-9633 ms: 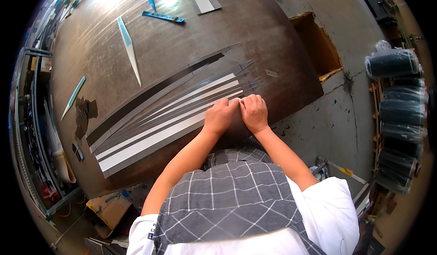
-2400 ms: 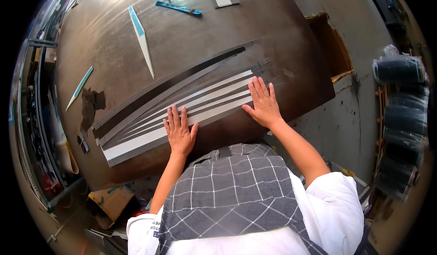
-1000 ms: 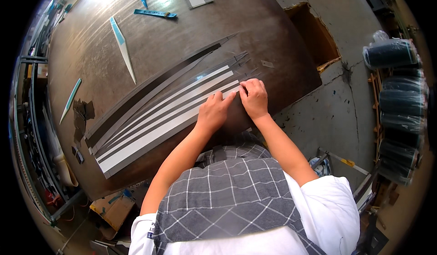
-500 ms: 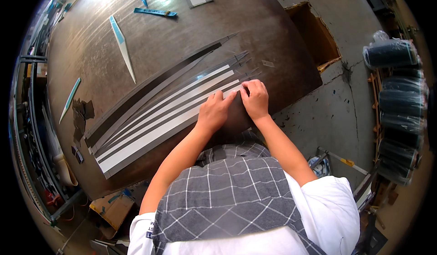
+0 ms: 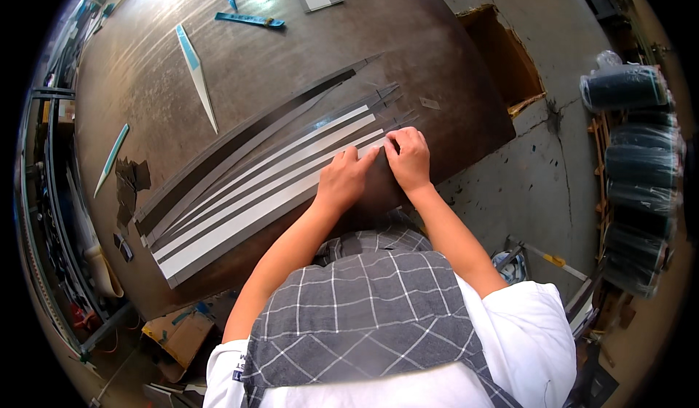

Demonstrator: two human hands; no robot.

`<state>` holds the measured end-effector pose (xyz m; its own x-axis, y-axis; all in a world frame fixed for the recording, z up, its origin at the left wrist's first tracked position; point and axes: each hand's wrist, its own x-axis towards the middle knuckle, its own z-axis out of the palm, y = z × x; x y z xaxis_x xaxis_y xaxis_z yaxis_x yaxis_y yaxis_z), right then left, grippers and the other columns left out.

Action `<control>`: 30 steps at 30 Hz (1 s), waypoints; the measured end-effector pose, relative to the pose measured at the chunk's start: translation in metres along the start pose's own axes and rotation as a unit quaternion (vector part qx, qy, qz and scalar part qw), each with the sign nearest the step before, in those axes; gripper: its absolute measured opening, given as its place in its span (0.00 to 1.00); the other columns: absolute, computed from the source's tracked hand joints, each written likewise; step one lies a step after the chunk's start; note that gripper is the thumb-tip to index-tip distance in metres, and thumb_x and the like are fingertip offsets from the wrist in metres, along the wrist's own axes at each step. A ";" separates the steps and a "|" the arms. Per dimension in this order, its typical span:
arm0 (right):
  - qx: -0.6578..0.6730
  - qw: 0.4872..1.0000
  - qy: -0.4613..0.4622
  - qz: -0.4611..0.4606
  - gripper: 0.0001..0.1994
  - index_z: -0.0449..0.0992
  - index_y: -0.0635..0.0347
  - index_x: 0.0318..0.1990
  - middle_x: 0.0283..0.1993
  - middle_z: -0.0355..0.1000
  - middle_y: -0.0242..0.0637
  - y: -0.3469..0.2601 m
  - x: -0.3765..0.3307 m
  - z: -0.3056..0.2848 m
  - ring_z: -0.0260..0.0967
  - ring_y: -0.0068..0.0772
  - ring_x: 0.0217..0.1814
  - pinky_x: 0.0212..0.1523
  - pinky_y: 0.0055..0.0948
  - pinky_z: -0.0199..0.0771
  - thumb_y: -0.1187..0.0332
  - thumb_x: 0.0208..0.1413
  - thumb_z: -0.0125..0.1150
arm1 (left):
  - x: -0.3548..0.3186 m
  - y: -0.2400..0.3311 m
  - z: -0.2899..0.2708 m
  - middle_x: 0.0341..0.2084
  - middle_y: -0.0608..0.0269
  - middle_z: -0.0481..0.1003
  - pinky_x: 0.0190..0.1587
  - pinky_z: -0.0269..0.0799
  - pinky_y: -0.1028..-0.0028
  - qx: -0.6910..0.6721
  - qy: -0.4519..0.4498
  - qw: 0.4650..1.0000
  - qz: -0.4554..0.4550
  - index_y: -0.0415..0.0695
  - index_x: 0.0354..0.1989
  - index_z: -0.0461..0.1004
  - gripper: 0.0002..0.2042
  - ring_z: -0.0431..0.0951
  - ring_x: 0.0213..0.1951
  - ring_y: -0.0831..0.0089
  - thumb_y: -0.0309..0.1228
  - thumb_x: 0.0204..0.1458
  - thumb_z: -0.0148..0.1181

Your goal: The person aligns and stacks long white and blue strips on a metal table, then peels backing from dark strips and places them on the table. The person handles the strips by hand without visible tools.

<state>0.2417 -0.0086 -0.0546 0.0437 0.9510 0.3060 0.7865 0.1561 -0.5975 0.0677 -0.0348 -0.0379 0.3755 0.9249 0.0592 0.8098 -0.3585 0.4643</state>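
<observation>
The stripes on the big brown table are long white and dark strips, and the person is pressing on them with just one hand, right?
Not quite. The head view shows both hands on the strips: the left hand and the right hand press side by side near the strips' tapered end. The rest holds: long white and dark strips lie on the big brown table.

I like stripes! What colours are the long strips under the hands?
White and dark grey strips, alternating; head view shows them best.

Brown cardboard box [image 5: 178,335] on the floor, lower left.
</observation>
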 end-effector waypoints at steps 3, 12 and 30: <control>-0.003 1.000 -0.016 -0.013 0.05 0.78 0.55 0.32 0.36 0.73 0.37 0.001 0.002 -0.003 0.71 0.46 0.43 0.46 0.42 0.72 0.72 0.49 0.69 | 0.000 -0.001 0.002 0.32 0.60 0.71 0.32 0.76 0.62 -0.001 0.004 1.000 0.000 0.61 0.60 0.74 0.24 0.77 0.34 0.59 0.26 0.53 0.55; -0.024 0.999 0.007 -0.038 0.09 0.80 0.56 0.39 0.39 0.73 0.37 0.005 0.001 -0.006 0.70 0.45 0.44 0.46 0.42 0.72 0.72 0.49 0.69 | 0.005 0.004 0.000 0.33 0.60 0.71 0.33 0.77 0.61 0.001 0.002 1.000 0.007 0.61 0.60 0.74 0.24 0.77 0.34 0.59 0.26 0.53 0.55; -0.024 0.999 -0.012 -0.018 0.03 0.78 0.56 0.31 0.37 0.73 0.39 0.015 0.012 -0.014 0.71 0.47 0.44 0.45 0.42 0.74 0.72 0.50 0.66 | 0.017 0.017 0.001 0.34 0.53 0.72 0.37 0.75 0.55 -0.023 -0.043 0.999 -0.008 0.63 0.65 0.68 0.27 0.77 0.38 0.52 0.32 0.55 0.54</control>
<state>0.2628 0.0016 -0.0490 0.0005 0.9515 0.3077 0.8160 0.1775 -0.5502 0.0879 -0.0255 -0.0305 0.4007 0.9159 -0.0236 0.7957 -0.3351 0.5046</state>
